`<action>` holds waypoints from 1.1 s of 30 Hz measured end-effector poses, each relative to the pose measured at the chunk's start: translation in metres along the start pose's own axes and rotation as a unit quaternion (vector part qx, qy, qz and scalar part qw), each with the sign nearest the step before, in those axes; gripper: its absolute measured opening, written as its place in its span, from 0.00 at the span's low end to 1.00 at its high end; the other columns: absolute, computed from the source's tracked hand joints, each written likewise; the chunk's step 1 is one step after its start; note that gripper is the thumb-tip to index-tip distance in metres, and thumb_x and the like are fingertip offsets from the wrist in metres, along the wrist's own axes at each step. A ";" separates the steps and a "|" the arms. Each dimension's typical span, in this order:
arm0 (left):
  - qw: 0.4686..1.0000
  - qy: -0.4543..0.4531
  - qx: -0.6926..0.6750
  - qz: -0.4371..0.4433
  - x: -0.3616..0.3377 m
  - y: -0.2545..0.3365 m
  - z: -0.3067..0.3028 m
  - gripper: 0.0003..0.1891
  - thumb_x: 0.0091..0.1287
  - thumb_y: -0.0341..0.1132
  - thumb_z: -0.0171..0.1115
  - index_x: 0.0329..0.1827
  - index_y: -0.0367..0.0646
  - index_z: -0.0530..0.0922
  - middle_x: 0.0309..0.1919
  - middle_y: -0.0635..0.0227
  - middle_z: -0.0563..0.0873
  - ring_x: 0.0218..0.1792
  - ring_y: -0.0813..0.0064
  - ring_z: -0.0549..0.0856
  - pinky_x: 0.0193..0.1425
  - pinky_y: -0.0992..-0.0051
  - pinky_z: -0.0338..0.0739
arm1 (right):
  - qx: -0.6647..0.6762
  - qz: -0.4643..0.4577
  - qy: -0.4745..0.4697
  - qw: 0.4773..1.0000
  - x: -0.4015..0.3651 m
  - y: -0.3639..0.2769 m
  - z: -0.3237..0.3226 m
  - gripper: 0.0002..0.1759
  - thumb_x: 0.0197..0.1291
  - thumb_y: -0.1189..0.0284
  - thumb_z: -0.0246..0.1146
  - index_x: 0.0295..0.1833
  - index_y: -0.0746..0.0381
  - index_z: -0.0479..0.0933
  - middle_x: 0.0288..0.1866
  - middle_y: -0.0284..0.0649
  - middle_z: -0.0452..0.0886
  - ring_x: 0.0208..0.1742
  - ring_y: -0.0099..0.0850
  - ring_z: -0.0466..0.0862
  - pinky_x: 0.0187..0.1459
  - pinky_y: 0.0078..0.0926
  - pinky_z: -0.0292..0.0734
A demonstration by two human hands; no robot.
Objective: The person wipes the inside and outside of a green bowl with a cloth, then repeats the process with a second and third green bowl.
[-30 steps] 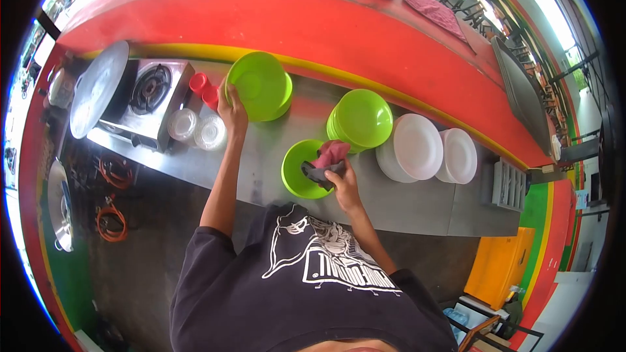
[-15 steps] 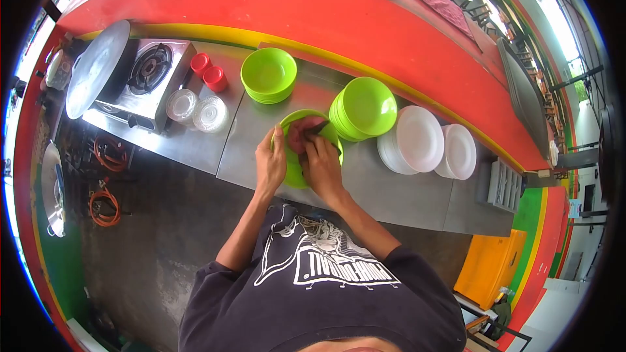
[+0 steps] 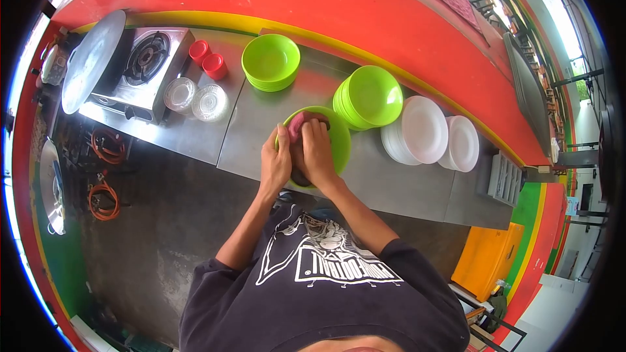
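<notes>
A green bowl is held above the steel counter's front edge, its inside facing me. My left hand grips its left rim, thumb on the inner side. Pressed into the bowl, my right hand is closed on a reddish-pink cloth; a darker part of the cloth shows below the fingers. Just behind and to the right stands a leaning stack of green bowls. Another stack of green bowls stands further back on the left.
White plates stand in two stacks at the right, near a grey rack. To the left are two red cups, clear glass dishes, a gas stove and a large metal lid. A red wall runs behind the counter.
My right hand has moved the cloth within the bowl, from the middle towards its left side. The bowl has shifted and turned slightly in my left hand. The view has tilted a little.
</notes>
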State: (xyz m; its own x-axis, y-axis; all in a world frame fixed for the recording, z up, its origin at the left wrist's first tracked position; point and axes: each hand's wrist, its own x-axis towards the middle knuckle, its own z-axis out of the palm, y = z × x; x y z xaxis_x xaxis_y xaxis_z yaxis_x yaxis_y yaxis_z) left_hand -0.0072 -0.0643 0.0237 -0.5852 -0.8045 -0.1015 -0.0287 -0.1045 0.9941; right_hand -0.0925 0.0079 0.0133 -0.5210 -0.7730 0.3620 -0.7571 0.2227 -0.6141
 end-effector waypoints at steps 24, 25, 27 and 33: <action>0.998 0.034 -0.046 0.015 -0.023 0.014 -0.024 0.27 0.84 0.52 0.46 0.61 0.33 0.78 0.43 0.62 0.85 0.44 0.80 0.82 0.50 0.73 0.80 | 0.316 0.042 -0.149 0.936 -0.015 -0.031 -0.010 0.14 0.58 0.76 0.68 0.50 0.65 0.77 0.50 0.48 0.81 0.52 0.46 0.83 0.55 0.40 0.77; 0.999 0.034 -0.037 -0.021 -0.024 0.018 -0.032 0.27 0.84 0.53 0.45 0.61 0.33 0.78 0.42 0.61 0.85 0.44 0.80 0.82 0.49 0.73 0.80 | 0.284 -0.016 -0.178 0.942 -0.020 -0.021 -0.011 0.15 0.57 0.76 0.68 0.50 0.64 0.77 0.50 0.48 0.81 0.52 0.47 0.83 0.55 0.41 0.77; 0.999 0.040 -0.001 -0.021 -0.026 0.021 -0.039 0.27 0.84 0.53 0.45 0.61 0.34 0.77 0.40 0.63 0.85 0.42 0.78 0.83 0.48 0.73 0.80 | 0.223 -0.057 -0.240 0.943 -0.029 -0.011 -0.018 0.17 0.51 0.76 0.70 0.49 0.63 0.78 0.51 0.48 0.81 0.54 0.50 0.81 0.55 0.44 0.77; 0.993 0.023 0.103 0.047 -0.032 0.017 -0.029 0.24 0.84 0.51 0.46 0.61 0.37 0.76 0.42 0.57 0.87 0.44 0.68 0.84 0.54 0.70 0.77 | -0.032 -0.120 -0.113 0.986 -0.010 0.019 -0.028 0.21 0.46 0.81 0.69 0.49 0.64 0.78 0.50 0.46 0.78 0.54 0.50 0.77 0.54 0.44 0.77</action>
State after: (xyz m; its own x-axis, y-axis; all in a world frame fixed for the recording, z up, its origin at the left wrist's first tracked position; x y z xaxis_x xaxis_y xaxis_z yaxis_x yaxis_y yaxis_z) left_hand 0.0342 -0.0570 0.0427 -0.5556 -0.8315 -0.0047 -0.1438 0.0905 0.9855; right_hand -0.1129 0.0369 0.0178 -0.2277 -0.9189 0.3221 -0.8756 0.0485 -0.4806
